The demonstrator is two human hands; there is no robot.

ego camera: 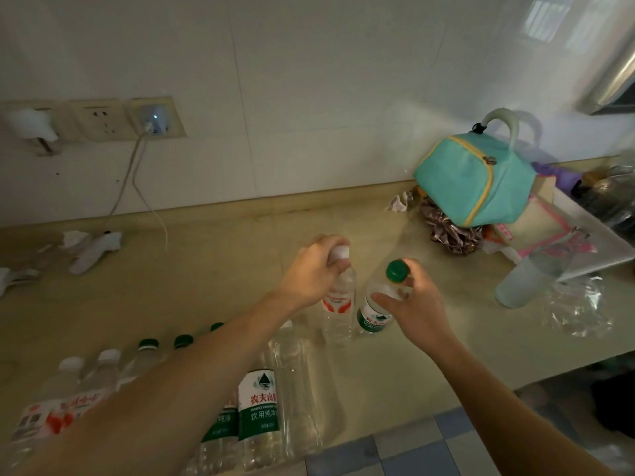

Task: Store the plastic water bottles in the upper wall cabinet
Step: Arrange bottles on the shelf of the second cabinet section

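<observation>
My left hand grips the top of a white-capped bottle with a red label standing on the beige counter. Just to its right, my right hand holds the neck of a green-capped bottle with a green label. The two bottles stand side by side, almost touching. Several more bottles with white and green caps stand in a row along the counter's front edge at lower left, partly hidden by my left forearm. The upper wall cabinet is out of view.
A teal lunch bag sits on clutter at the back right, with a translucent cup and crumpled plastic wrap in front. A cable hangs from wall sockets at left; crumpled tissues lie below.
</observation>
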